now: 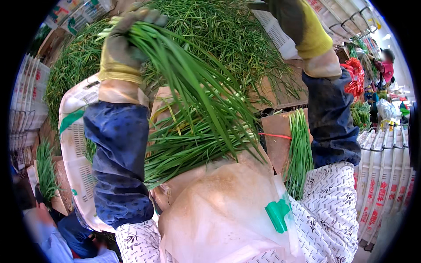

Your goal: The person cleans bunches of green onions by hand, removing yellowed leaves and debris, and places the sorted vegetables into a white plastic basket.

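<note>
Chives, a thick bunch of long green blades, are clenched in the left hand, which is gloved in grey and yellow and raised high toward the upper left of the view. The fingers wrap round the bunch near its upper end, and the loose blades fan down and to the right, their tips hanging over a second layer of cut greens that lies across the worktop.

The right hand is also gloved and lifted to the top edge of the picture; only its wrist and cuff show, so whether it is open or closed cannot be told. Both forearms wear dark blue sleeve covers over patterned white sleeves.

Beyond the hands, a wide heap of the same greens fills the far side of the worktop, leaving little bare surface. Another tied bundle stands against a brown cardboard panel just beside the right forearm. A pale plastic apron crowds the near edge. A white printed sack hems in the left side, and white crates line the right, so the free room lies mostly upward.
</note>
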`<state>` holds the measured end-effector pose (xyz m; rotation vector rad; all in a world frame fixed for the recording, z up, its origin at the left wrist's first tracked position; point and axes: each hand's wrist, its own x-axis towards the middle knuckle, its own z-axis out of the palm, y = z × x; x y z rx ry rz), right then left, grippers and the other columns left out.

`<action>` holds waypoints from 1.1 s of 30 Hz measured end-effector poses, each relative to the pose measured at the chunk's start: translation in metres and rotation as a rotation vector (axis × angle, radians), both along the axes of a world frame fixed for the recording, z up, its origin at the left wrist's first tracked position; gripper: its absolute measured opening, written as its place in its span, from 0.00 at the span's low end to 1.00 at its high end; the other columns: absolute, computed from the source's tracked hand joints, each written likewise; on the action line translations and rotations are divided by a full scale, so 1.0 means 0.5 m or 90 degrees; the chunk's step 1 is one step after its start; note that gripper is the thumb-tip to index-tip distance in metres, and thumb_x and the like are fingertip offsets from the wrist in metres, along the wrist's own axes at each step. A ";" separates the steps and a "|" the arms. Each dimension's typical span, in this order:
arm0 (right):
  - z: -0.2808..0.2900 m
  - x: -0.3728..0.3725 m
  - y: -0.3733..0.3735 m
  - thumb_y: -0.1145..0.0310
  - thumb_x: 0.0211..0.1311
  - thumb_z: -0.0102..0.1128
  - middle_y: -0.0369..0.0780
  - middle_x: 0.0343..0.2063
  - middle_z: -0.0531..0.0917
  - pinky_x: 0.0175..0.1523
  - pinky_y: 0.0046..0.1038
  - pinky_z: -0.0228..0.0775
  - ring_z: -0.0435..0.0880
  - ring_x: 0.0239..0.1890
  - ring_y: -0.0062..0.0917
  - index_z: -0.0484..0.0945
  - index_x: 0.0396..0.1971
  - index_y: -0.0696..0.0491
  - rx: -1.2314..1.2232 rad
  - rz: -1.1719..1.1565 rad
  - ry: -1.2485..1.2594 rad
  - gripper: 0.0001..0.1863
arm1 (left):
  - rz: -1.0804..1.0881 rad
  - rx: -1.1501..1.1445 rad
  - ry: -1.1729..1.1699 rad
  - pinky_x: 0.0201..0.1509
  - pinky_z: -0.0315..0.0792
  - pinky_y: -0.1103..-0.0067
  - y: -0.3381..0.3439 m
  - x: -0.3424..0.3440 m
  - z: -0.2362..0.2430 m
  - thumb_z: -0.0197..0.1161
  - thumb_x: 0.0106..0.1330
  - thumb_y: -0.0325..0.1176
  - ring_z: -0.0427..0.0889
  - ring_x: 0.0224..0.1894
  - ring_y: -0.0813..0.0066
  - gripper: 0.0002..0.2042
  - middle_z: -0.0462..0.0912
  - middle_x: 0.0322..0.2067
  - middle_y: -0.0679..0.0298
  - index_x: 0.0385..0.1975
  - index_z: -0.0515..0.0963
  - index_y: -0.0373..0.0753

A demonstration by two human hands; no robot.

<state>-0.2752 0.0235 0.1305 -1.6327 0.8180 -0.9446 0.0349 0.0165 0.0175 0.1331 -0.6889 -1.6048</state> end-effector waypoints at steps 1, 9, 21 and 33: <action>-0.005 -0.016 -0.008 0.41 0.68 0.40 0.36 0.45 0.79 0.51 0.29 0.67 0.77 0.45 0.24 0.71 0.53 0.50 0.047 0.003 -0.067 0.29 | -0.120 -0.128 0.024 0.62 0.63 0.61 -0.029 0.020 0.007 0.54 0.63 0.26 0.71 0.48 0.55 0.12 0.74 0.38 0.56 0.45 0.69 0.30; 0.040 -0.070 0.025 0.60 0.63 0.59 0.42 0.48 0.77 0.55 0.31 0.70 0.75 0.51 0.28 0.63 0.59 0.60 -0.573 0.129 0.201 0.30 | 0.172 0.159 -0.047 0.61 0.65 0.57 -0.090 0.020 0.087 0.53 0.60 0.24 0.73 0.52 0.48 0.13 0.77 0.41 0.51 0.45 0.71 0.29; -0.269 0.031 0.132 0.63 0.57 0.64 0.45 0.34 0.84 0.33 0.24 0.73 0.83 0.28 0.24 0.72 0.52 0.59 -0.338 -0.024 0.406 0.25 | 0.404 0.112 -0.077 0.57 0.67 0.50 -0.106 0.074 0.092 0.52 0.63 0.25 0.76 0.48 0.47 0.07 0.77 0.37 0.52 0.37 0.72 0.31; -0.256 0.040 0.093 0.74 0.47 0.63 0.37 0.29 0.80 0.33 0.27 0.72 0.79 0.28 0.29 0.80 0.40 0.50 -0.259 -0.076 0.166 0.16 | 0.403 0.042 -0.061 0.33 0.74 0.71 -0.115 -0.104 0.146 0.50 0.56 0.21 0.75 0.25 0.63 0.05 0.75 0.24 0.58 0.31 0.68 0.35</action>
